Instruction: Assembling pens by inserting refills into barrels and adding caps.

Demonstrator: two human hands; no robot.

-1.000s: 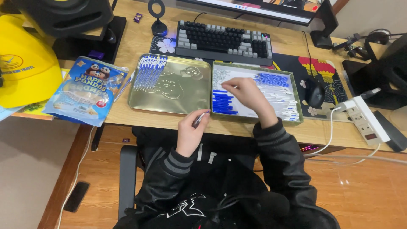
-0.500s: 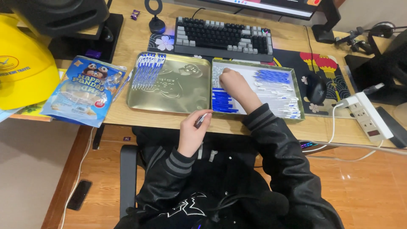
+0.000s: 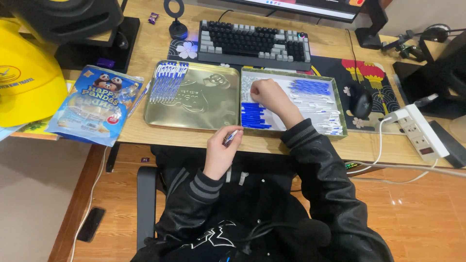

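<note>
At twelve o'clock from the left hand (image 3: 221, 150), clenched on a pen part (image 3: 231, 137), the right hand (image 3: 266, 93) is closed over blue pen pieces (image 3: 254, 115) lying three-to-nine in the tray (image 3: 341, 111).

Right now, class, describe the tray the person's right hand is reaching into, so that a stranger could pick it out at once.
Start at the keyboard on the wooden desk; two shallow trays lie side by side in front of it. The one meant is the tray on the right, where the right hand rests. Unlike its bare gold neighbour, it has a white floor covered with blue and white pen parts.
</note>
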